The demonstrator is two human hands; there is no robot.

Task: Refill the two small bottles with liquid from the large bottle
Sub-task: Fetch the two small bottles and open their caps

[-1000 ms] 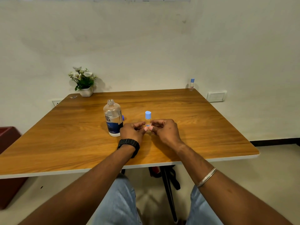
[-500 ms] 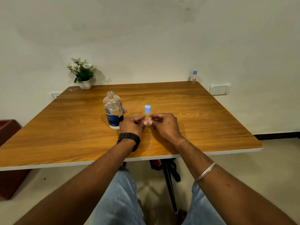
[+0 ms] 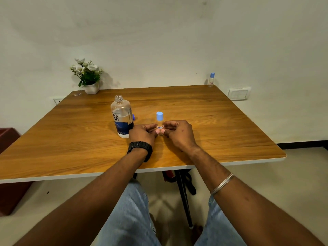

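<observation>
A small clear bottle (image 3: 160, 121) with a light blue cap stands upright near the middle of the wooden table (image 3: 71, 135). My left hand (image 3: 143, 134) and my right hand (image 3: 179, 133) pinch its lower body from either side. Just left of my left hand stands the large clear bottle (image 3: 121, 118) with a dark blue label, uncapped and partly filled. Its blue cap (image 3: 133, 117) peeks out behind it. A second small bottle (image 3: 211, 79) with a blue cap stands at the table's far right corner, against the wall.
A white pot of artificial flowers (image 3: 87, 77) stands at the far left corner. A wall switch plate (image 3: 238, 94) is mounted right of the table. A dark red box (image 3: 8, 137) sits on the floor at left. Black table legs (image 3: 183, 196) run beneath.
The camera view has tilted, shifting the scene in frame. Both hands stay around the small bottle with only slight finger movement.
</observation>
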